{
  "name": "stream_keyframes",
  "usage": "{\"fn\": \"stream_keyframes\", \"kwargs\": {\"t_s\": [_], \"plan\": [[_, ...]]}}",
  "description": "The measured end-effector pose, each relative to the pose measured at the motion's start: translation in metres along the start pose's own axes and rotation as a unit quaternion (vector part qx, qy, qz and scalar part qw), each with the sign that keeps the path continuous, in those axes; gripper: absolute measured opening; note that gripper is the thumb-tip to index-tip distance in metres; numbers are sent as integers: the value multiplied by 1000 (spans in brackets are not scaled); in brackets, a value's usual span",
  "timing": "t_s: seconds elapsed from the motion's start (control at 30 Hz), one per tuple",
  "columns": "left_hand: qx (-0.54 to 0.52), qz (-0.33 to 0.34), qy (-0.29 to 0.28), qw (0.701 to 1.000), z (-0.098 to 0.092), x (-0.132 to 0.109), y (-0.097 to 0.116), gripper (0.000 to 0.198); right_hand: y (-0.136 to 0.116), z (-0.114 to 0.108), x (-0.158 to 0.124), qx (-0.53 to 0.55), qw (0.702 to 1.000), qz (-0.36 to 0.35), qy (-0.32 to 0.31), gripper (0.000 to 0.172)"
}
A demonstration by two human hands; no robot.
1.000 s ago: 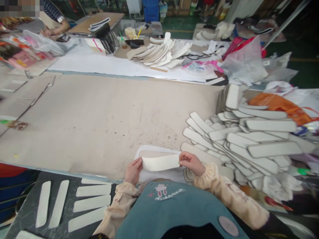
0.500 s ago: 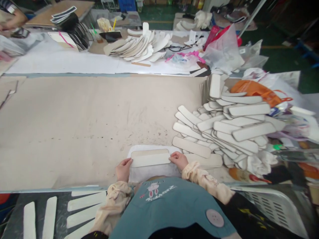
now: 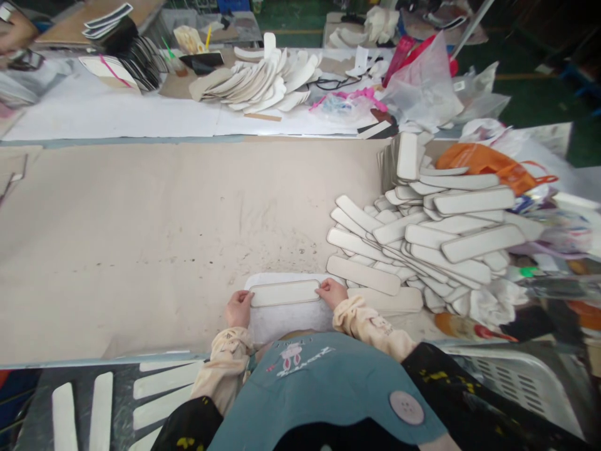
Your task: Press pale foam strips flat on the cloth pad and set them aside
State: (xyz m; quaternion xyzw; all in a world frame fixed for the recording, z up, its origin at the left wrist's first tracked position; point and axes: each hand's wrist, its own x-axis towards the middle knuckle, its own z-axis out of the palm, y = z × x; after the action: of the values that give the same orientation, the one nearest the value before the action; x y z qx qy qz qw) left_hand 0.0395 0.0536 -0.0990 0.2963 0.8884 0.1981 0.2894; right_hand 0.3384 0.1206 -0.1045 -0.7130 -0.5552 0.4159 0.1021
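A long white strip with rounded corners and a darker border (image 3: 285,293) lies over a white sheet (image 3: 291,321) at the front edge of the table. My left hand (image 3: 239,308) pinches the strip's left end between thumb and fingers. At the right end, my right hand (image 3: 333,293) grips it the same way. Just right of my right hand spreads a big heap of similar pale strips (image 3: 417,235), with a pale strip (image 3: 387,300) lying close to that hand.
Loose white strips (image 3: 102,410) lie on a dark surface below the table's left front edge. A grey perforated basket (image 3: 521,382) stands at lower right. Plastic bags (image 3: 493,166) crowd the right end. Curved white pieces (image 3: 263,81) pile up on the far table, where another person's arm (image 3: 16,31) shows.
The upper white strip has moved up onto the beige piece, so the two now line up with an even border. Both hands moved with it. The view shifted slightly.
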Motion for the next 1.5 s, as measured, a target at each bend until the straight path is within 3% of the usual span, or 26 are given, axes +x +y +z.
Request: {"fn": "stream_keyframes", "kwargs": {"t_s": [0.4,0.77,1.13,1.5], "plan": [[40,-2,-23,999,-4,2,14,24,6,5,2,-40,999,-27,6,13],[-83,46,-64,993,-4,4,-12,37,8,6,3,-31,999,-27,-3,15],[136,118,-82,980,-11,8,4,34,10,7,5,-48,998,-31,-10,13],[170,101,-81,977,-9,10,11,32,3,4,0,-55,998,-37,1,10]]}}
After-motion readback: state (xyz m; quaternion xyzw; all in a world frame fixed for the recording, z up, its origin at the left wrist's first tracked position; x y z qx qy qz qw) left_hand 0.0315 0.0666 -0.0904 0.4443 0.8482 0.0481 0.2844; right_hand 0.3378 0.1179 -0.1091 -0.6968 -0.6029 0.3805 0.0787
